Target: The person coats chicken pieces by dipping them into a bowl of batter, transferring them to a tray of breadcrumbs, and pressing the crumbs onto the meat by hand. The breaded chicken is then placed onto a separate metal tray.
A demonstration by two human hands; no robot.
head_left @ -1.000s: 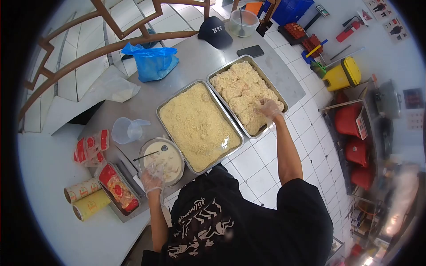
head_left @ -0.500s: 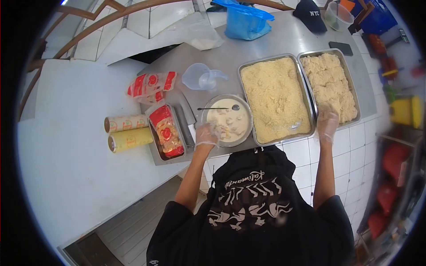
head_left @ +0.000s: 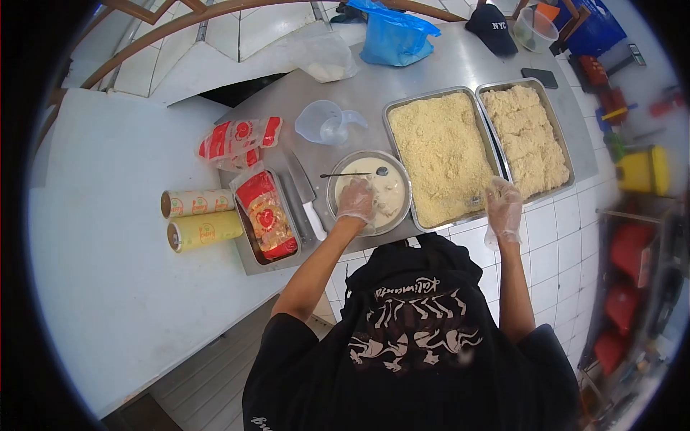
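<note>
My left hand (head_left: 357, 201), in a clear plastic glove, dips into a round bowl (head_left: 408, 197) of pale batter with pieces in it; its fingertips are hidden by the batter. A dark-handled spoon (head_left: 352, 174) lies across the bowl. My gloved right hand (head_left: 504, 205) hovers by the near right corner of the crumb tray (head_left: 445, 161), fingers curled; whether it holds anything cannot be made out. Right of that tray, a second tray (head_left: 528, 140) holds coated pieces.
A knife (head_left: 314, 219) lies left of the bowl, beside a metal tray with a red-printed bag (head_left: 267, 215). Behind are a clear jug (head_left: 321, 122), a blue bag (head_left: 395, 39), a dark cap (head_left: 492, 29) and a phone (head_left: 540, 77). Two rolls (head_left: 205, 230) lie left.
My left hand has moved right, from the bowl's left edge into the batter. My right hand has left the coated pieces and moved left to the crumb tray's corner.
</note>
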